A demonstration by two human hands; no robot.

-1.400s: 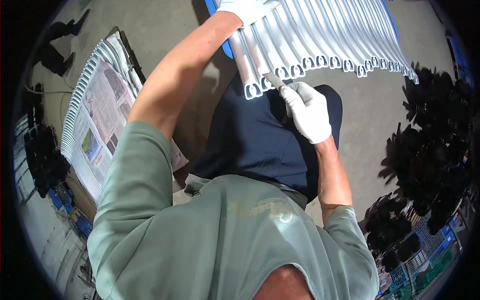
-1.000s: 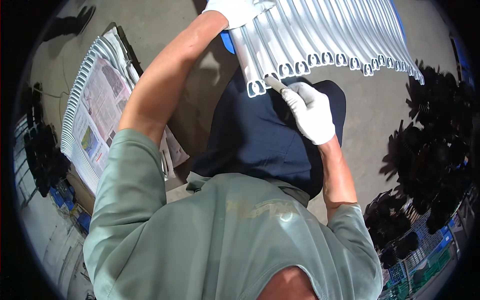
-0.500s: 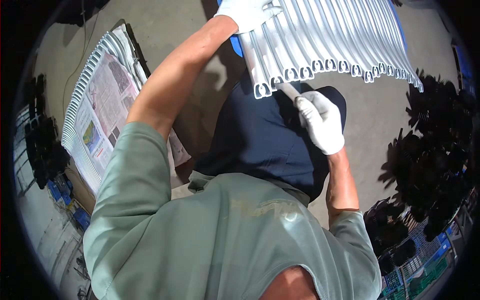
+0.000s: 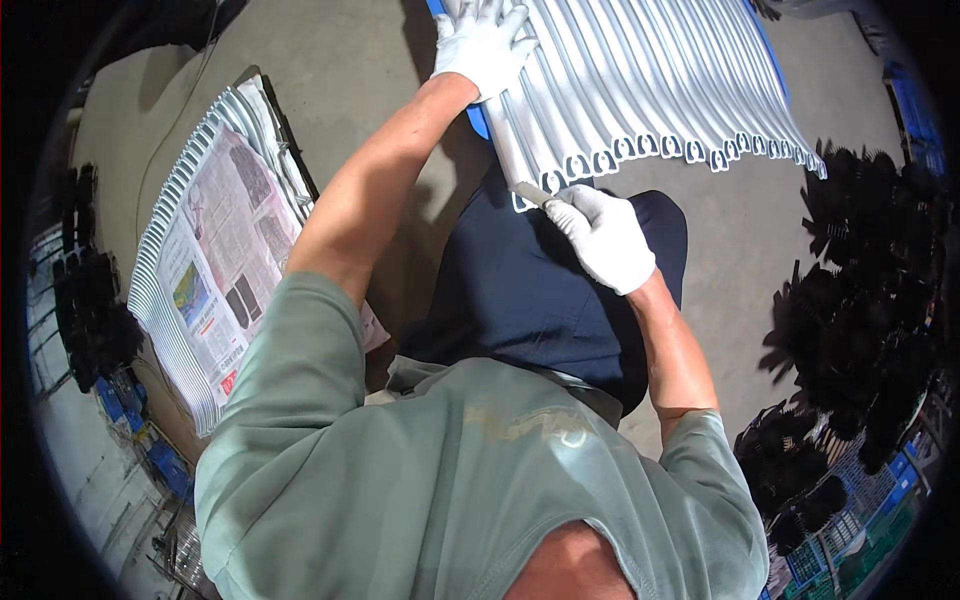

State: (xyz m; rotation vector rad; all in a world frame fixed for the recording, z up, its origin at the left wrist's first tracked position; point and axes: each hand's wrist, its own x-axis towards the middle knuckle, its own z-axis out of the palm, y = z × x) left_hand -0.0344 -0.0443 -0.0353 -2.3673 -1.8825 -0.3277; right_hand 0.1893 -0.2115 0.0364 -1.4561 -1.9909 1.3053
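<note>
A row of silvery metal profiles (image 4: 640, 90) lies side by side at the top of the view, their hollow, cut ends facing me. My left hand (image 4: 485, 50), in a white glove, rests palm down with spread fingers on the leftmost profiles. In my right hand (image 4: 605, 240), also gloved, the fingers are closed around a flat, narrow, file-like tool (image 4: 532, 193). Its blade lies across the end of the leftmost profile, partly covering that opening. Blue edging (image 4: 477, 122) shows beneath the profiles.
To my left stands a stack of similar profiles (image 4: 165, 230) with newspaper (image 4: 235, 225) over it. Dark, spiky-edged bundles (image 4: 850, 290) stand on the right, near blue crates (image 4: 800, 565) and green crates (image 4: 865, 550). My knees are under the profile ends.
My right hand has moved left, bringing the tool across the leftmost profile's end. My left hand has shifted slightly, and its fingers now show spread. The view has shifted a little.
</note>
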